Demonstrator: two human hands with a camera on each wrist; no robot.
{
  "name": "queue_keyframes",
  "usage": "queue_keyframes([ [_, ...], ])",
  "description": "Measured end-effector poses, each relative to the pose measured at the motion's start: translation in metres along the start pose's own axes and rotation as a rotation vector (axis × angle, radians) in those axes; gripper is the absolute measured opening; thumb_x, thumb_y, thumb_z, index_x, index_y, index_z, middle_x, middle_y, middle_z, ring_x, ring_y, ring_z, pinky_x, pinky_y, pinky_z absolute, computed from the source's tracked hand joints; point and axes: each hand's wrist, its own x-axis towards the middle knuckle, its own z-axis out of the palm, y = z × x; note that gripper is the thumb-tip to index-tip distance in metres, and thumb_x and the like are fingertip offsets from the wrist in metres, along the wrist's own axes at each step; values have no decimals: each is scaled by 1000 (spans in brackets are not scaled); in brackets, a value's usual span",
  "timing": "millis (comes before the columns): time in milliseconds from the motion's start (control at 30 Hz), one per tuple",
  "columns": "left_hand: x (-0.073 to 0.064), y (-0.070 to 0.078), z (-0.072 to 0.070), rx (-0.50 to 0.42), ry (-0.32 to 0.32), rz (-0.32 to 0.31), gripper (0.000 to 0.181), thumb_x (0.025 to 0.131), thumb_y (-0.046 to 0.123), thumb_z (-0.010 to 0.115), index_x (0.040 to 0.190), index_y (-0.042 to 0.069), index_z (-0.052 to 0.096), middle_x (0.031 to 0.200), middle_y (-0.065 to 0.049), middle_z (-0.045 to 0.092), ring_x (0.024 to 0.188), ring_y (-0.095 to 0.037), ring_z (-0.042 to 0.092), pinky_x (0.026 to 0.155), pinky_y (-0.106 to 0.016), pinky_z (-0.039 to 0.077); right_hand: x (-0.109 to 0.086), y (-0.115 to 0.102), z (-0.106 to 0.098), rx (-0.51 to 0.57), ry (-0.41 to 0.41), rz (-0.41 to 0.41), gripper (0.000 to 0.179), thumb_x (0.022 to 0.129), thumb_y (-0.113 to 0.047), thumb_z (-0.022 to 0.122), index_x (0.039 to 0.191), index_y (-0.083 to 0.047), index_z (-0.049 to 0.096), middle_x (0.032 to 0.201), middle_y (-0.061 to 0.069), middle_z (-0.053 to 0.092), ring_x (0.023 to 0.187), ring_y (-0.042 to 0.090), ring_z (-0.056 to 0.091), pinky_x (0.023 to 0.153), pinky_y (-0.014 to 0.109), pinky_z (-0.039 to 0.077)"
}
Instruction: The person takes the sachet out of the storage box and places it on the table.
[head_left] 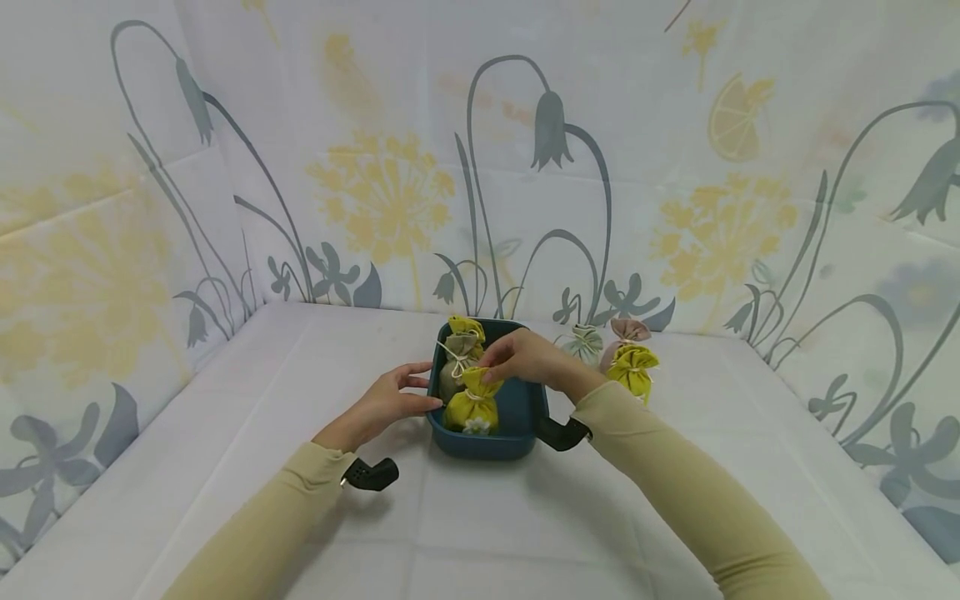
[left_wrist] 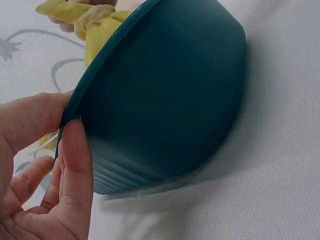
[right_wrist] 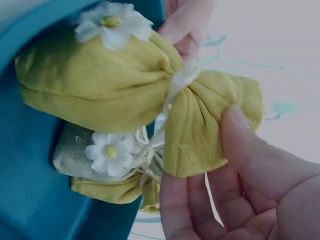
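Pinching the ruffled top of the front yellow bag [head_left: 474, 408], the right hand [head_left: 531, 358] has its thumb on one side and fingers on the other. That thin, floppy part above the white string [right_wrist: 181, 84] is likely the easy place to grab, since the bag is fat below. The bag is upright inside the blue bin [head_left: 487, 448], by its left wall near the front; I can't tell if it rests on the bottom. The left hand [head_left: 384, 407] squeezes the bin's rim, maybe so it won't slide on the worktop [head_left: 450, 525]. Behind sit a grey bag [head_left: 451, 382] and a back yellow bag [head_left: 465, 326], in a line, so they may prop each other up. A green bag [head_left: 584, 343], a pink bag [head_left: 631, 330] and a far yellow bag [head_left: 632, 370] are past the right arm [head_left: 675, 483], probably close enough to reach.
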Motion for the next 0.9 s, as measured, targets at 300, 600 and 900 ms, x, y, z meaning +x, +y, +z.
queue_keyframes([
  [300,0,0,0,-2,3,3,71,80,11,74,141,11,38,127,-18,45,103,-24,56,85,-36,50,-15,-5,-1,-32,99,-105,12,88,-6,63,98,0,65,90,5,65,84,17,60,83,40,49],
  [600,-1,-1,0,7,8,-5,70,81,12,74,141,13,39,128,-17,45,103,-24,56,87,-36,49,-31,-8,1,28,213,-174,10,91,-5,60,98,1,64,90,9,64,82,20,61,81,46,50],
  [900,-1,0,0,1,-3,10,72,80,12,74,142,12,38,127,-18,45,104,-25,54,87,-36,49,-54,-7,-5,12,341,-236,12,90,-3,59,100,3,61,95,12,63,86,22,60,83,45,50],
])
